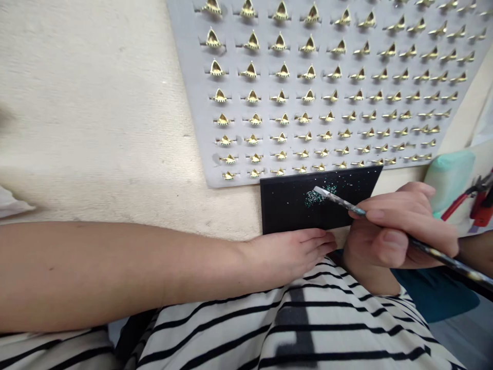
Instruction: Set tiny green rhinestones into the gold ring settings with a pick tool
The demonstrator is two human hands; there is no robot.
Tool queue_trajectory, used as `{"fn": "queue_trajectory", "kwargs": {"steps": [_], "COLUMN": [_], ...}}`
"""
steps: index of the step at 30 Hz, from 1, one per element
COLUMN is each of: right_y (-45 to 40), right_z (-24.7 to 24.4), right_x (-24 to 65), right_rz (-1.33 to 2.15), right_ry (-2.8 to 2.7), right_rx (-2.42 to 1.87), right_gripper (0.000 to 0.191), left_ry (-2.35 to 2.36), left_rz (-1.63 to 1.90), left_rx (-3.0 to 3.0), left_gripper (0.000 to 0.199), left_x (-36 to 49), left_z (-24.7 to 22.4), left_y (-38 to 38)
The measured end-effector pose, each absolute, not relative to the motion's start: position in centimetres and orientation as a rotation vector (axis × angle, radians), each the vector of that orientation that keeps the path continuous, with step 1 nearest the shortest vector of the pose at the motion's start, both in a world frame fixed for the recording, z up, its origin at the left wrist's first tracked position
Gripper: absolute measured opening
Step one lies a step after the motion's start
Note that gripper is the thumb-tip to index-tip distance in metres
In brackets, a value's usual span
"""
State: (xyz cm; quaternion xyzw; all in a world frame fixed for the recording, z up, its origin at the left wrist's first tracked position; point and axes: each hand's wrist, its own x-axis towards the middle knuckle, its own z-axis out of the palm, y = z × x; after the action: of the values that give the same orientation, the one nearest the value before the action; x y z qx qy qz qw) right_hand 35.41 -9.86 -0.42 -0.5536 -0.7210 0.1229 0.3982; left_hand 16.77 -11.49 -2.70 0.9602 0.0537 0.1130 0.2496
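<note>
My right hand (400,231) is closed around a slim, dark patterned picker pen (342,202) with a pale tip. That tip points down at a scatter of tiny green and clear stones (319,196) on a flat black board (285,205); whether it touches them I cannot tell. My left hand (296,252) lies along the board's near edge, fingers stretched out and holding nothing visible. Just beyond the board is a grey pad (196,128) bearing rows of gold rings (219,95) with triangular tops.
A pale wooden table (96,103) extends to the left. On the right are a mint-green block (449,177) and red-handled pliers (462,200). White crumpled material (13,203) lies at the left edge. Part of another person's arm (477,252) shows at the right.
</note>
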Motion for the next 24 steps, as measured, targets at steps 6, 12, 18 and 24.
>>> {"fn": "queue_trajectory", "kwargs": {"steps": [6, 12, 18, 24], "right_y": [-8.3, -8.1, -8.3, -8.3], "right_z": [-2.3, -2.0, -1.7, -1.7], "right_x": [34.8, 33.3, 33.2, 33.3], "right_rz": [0.085, 0.084, 0.106, 0.136], "right_ry": [-1.677, -1.599, -1.599, -1.610], "right_rx": [-1.329, -1.487, -1.524, -1.532], "right_gripper": [0.029, 0.021, 0.021, 0.022], "left_ry": [0.143, 0.154, 0.130, 0.115], "left_rz": [0.314, 0.338, 0.296, 0.237], "left_rx": [2.684, 2.660, 2.678, 2.724], "left_gripper": [0.048, 0.047, 0.047, 0.049], "left_x": [16.7, 16.6, 16.7, 16.7], "left_z": [-2.9, -2.9, -2.9, -2.8], "left_y": [-11.7, -11.7, -11.7, -11.6]}}
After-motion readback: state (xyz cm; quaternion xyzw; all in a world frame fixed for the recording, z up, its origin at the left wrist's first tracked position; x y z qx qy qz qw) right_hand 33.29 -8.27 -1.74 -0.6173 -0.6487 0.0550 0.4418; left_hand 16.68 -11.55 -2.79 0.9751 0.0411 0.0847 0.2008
